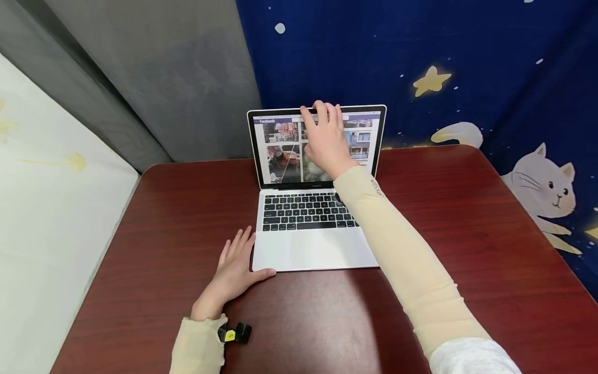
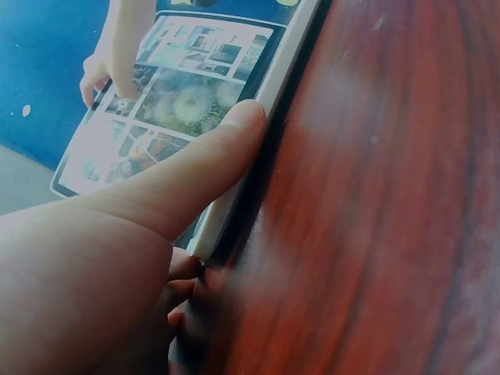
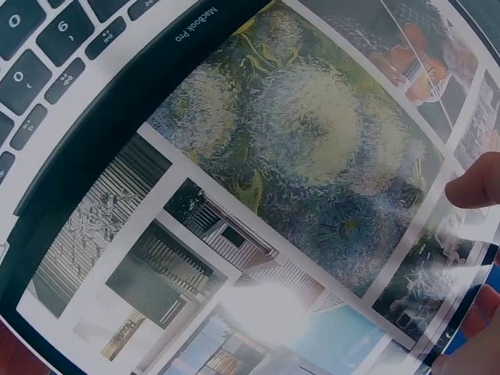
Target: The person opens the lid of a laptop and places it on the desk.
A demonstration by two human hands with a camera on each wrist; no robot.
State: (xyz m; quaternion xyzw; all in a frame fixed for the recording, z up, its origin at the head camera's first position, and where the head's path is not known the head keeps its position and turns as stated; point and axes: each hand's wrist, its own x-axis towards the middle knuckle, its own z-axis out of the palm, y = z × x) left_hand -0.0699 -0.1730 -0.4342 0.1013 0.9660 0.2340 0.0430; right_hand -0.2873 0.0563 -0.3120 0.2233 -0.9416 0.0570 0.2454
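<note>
A silver laptop [image 1: 313, 249] stands unfolded on the table, its lit screen [image 1: 282, 161] showing a page of pictures. My right hand [image 1: 327, 140] reaches over the keyboard and pinches the screen's top edge, with the fingers hooked over the rim and the thumb [image 3: 475, 183] in front of the display. At the laptop's front left corner is my left hand [image 1: 235, 270]. Its straight fingers lie along the left side, while the thumb [image 2: 234, 129] stretches along the front edge. The right forearm hides the right part of the keyboard [image 1: 303, 212].
The dark red wooden table [image 1: 187, 208] extends around the laptop on both sides. Behind it hang a grey curtain [image 1: 187, 78] and a blue curtain [image 1: 336, 52] with stars and a cat. A white cloth [image 1: 51, 208] borders the left side.
</note>
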